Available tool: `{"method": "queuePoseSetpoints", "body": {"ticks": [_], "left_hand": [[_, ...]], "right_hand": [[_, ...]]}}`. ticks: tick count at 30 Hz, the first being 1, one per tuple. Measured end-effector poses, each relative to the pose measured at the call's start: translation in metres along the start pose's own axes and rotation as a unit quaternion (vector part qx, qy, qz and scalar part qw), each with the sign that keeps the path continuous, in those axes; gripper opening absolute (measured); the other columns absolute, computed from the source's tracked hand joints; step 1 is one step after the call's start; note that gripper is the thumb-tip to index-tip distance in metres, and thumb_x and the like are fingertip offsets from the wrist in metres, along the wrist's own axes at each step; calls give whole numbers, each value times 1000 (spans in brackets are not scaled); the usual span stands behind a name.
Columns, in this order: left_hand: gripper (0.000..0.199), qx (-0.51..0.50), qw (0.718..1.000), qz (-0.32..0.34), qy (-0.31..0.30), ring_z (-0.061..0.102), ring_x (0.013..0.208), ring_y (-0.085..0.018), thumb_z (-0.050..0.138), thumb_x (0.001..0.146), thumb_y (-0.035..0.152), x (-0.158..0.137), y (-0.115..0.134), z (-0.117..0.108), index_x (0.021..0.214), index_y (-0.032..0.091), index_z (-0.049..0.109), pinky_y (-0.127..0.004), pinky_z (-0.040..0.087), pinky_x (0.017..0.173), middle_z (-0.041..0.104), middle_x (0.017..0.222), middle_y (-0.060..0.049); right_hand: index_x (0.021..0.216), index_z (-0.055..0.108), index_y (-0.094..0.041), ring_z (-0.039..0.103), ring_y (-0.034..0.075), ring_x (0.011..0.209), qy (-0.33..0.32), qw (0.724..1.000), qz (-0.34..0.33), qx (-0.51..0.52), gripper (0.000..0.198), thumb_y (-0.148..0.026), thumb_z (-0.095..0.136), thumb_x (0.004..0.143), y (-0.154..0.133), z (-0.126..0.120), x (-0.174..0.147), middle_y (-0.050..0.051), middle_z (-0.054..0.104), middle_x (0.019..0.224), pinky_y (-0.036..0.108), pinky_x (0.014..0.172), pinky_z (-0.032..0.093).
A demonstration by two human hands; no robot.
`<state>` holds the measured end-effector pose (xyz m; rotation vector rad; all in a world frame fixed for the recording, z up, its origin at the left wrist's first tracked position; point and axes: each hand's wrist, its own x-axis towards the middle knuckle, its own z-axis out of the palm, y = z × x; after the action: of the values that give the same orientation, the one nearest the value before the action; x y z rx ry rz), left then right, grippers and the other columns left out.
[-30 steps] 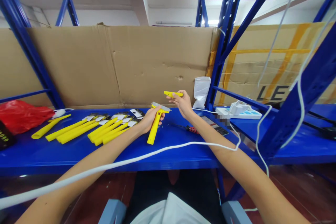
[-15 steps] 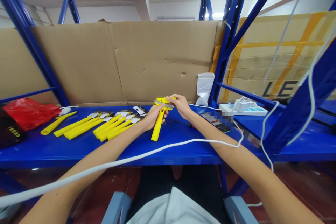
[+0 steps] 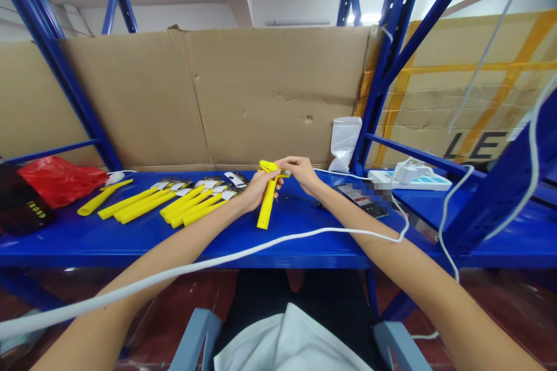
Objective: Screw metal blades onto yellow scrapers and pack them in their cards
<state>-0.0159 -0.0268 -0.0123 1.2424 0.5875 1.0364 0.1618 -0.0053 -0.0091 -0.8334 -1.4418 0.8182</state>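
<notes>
A yellow T-shaped scraper [image 3: 266, 208] is held over the blue table, its tubular handle tilted down toward me. My left hand [image 3: 257, 190] is closed around it just below the head. My right hand [image 3: 301, 172] pinches at the right end of the head; its fingers cover that part, so a small piece between them cannot be made out. Left of my hands, several yellow scrapers [image 3: 143, 206] lie in a row, with black-and-white cards or wrappers [image 3: 213, 182] at their far ends. One more scraper [image 3: 98, 200] lies apart at the far left.
A red plastic bag [image 3: 61, 181] and a black bag [image 3: 26, 200] sit at the left. On the right are a phone-like dark device [image 3: 361, 200] and a white power strip [image 3: 429, 181]. A white cable [image 3: 243, 252] hangs across in front of me. Cardboard [image 3: 278, 87] stands behind.
My right fingers have drawn in and down at the scraper's head, covering more of its right end. My left hand keeps its hold. The whole view has shifted slightly.
</notes>
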Motion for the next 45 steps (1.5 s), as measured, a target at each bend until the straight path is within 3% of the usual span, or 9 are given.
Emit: {"method": "queuePoseSetpoints", "body": {"ticks": [15, 19, 29, 38, 45], "left_hand": [[33, -10, 1000, 0, -5, 59, 63, -14, 89, 90, 37, 0, -1, 1, 105, 17, 67, -23, 49, 47, 66, 81, -3], [36, -13, 1000, 14, -22, 60, 64, -15, 89, 87, 37, -1, -1, 0, 107, 18, 66, -24, 50, 48, 67, 83, -3], [53, -28, 996, 45, -68, 60, 63, -13, 94, 83, 41, -6, 4, 3, 120, 19, 63, -24, 52, 52, 67, 87, -1], [53, -17, 994, 72, -76, 55, 61, -9, 101, 78, 46, -5, 12, 4, 102, 18, 63, -20, 43, 46, 69, 88, -2], [58, 70, 990, 93, -76, 53, 57, -9, 100, 75, 59, -2, 15, -2, 98, 16, 68, -20, 39, 43, 70, 85, -3]], "right_hand": [[78, 84, -19, 74, 22, 86, -14, 1000, 2, 18, 25, -42, 91, 72, -1, -2, 2, 7, 86, 90, 35, 83, 58], [82, 82, -19, 70, 19, 78, -41, 998, 21, 50, 34, -46, 95, 69, -5, -3, 2, 7, 84, 89, 33, 75, 57], [76, 76, -18, 69, 19, 84, -65, 991, 34, 109, 40, -46, 102, 64, -21, -4, -1, 10, 85, 100, 31, 71, 54], [75, 80, -18, 63, 14, 74, -62, 987, 38, 140, 40, -47, 105, 63, -32, -6, -2, 3, 79, 82, 29, 67, 49], [90, 92, -20, 71, 20, 89, -79, 988, 31, 128, 43, -50, 106, 63, -39, -8, -3, 7, 87, 98, 33, 80, 55]]}}
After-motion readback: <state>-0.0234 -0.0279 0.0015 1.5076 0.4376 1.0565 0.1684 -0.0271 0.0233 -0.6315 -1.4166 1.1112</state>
